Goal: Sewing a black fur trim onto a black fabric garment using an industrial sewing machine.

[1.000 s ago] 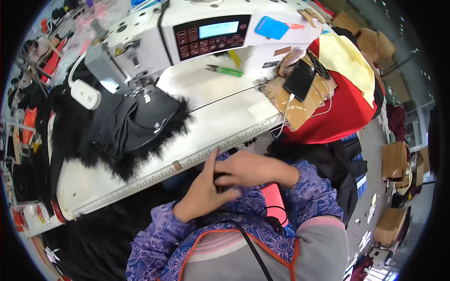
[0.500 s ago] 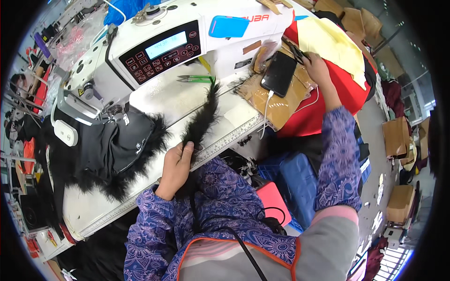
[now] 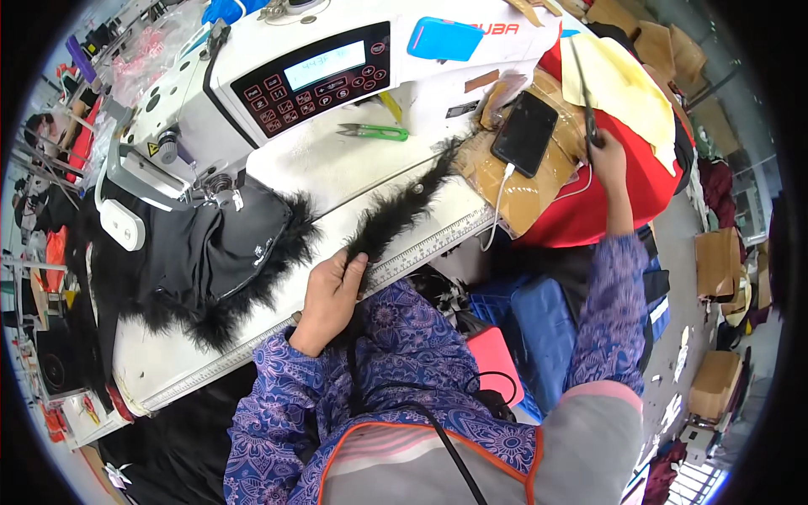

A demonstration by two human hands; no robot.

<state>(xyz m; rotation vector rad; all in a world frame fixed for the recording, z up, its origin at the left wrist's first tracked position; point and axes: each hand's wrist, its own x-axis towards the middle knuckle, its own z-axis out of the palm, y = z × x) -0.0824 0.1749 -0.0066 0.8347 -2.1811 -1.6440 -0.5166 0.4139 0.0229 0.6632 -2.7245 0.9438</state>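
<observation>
My left hand [image 3: 331, 299] is closed on a strip of black feather trim [image 3: 402, 209] at the table's front edge. From there the strip runs away to the right across the white sewing table [image 3: 337, 220]. My right hand [image 3: 612, 167] grips a pair of scissors [image 3: 587, 99] by the dark handles, raised over red fabric [image 3: 581, 202], with the blades pointing away. Left of my left hand, a black fabric piece [image 3: 210, 257] edged with feather trim lies beneath the head of the sewing machine [image 3: 223, 97].
Green thread snips [image 3: 380, 132] lie on the machine bed. A black phone [image 3: 525, 135] with a white cable rests on a taped cardboard piece [image 3: 518, 198]. Yellow fabric [image 3: 631, 93] covers part of the red fabric. Blue crates [image 3: 539, 337] stand below the table.
My right hand has lifted the scissors off the spot beside the phone and drawn them right and nearer. The feather strip now stretches farther right, off the snips.
</observation>
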